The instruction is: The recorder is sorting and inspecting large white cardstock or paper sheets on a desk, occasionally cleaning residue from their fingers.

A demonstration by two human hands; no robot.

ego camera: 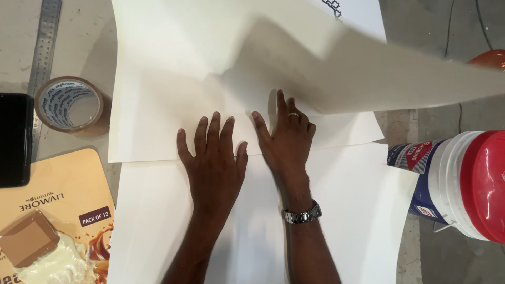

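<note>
The large white paper sheet lies across the middle of the grey tabletop, partly folded: its near edge runs straight from left to right under both hands, while its right-hand part lifts off the surface and hangs blurred in the air, so the fold looks begun but not flattened along its whole length, and the raised flap is not yet laid down. The left hand rests flat on that edge with its fingers spread and pressed down, holding nothing; the right hand, wearing a ring and a metal wristwatch, lies just beside it, palm down, fingers spread, its fingertips at the crease where the lifted part begins. Beneath lies a second white sheet reaching toward the viewer. To the left stand a roll of brown packing tape, a steel ruler, a black phone and a tan printed carton, all near the sheet's left edge but apart from it. To the right, a white plastic bucket with a red lid lies on its side touching the lower sheet's edge, crowding that side.
</note>
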